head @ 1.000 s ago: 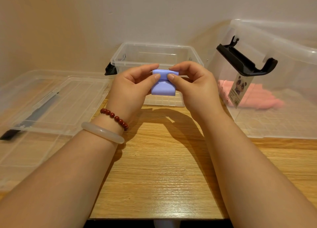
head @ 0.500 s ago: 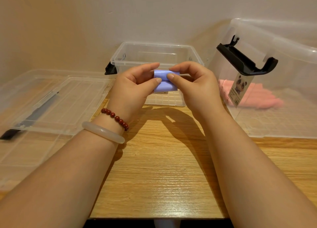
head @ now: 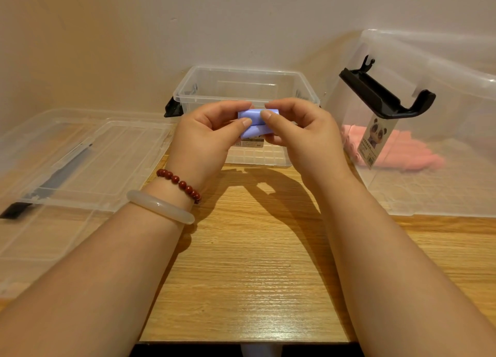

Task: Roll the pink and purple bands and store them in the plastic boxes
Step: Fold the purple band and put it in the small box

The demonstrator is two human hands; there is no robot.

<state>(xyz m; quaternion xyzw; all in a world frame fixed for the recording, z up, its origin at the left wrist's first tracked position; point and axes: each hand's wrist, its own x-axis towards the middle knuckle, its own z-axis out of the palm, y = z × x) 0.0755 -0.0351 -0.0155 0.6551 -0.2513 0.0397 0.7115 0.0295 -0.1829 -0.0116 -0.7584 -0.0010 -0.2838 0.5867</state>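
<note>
— What's over on the far left?

— A clear lid (head: 107, 152) lying flat, partly on the tabletop (head: 255, 262), with a dark strip along it and a black clip at its near corner.

— And the person?

— Both bare forearms reach forward over the wood. The left wrist has a pale bangle (head: 161, 206) and, just past it, a string of dark red beads (head: 178, 181). The left hand (head: 206, 139) is raised off the tabletop with its fingers (head: 230, 107) curled in, thumb tip pressed onto the purple band (head: 253, 131).

— So where's the band exactly?

— In the air between the two hands, in front of the small clear box (head: 241, 73). It looks mostly rolled up: a short roll lying crosswise with a flap of purple showing under it. That box stands open near the wall, with a black latch (head: 173, 110) on its left end.

— The other hand?

— The right hand (head: 303, 134) mirrors the first, fingers (head: 290, 104) bent round the roll's right end, thumb on top beside the left thumb. Both hands are clamped on it.

— Anything further right?

— A much bigger clear box (head: 429, 61) with a black handle (head: 383, 96) sticking out and a panda label (head: 375, 139) below it. Through its wall I can see pink bands (head: 408, 155) lying on its floor.
</note>
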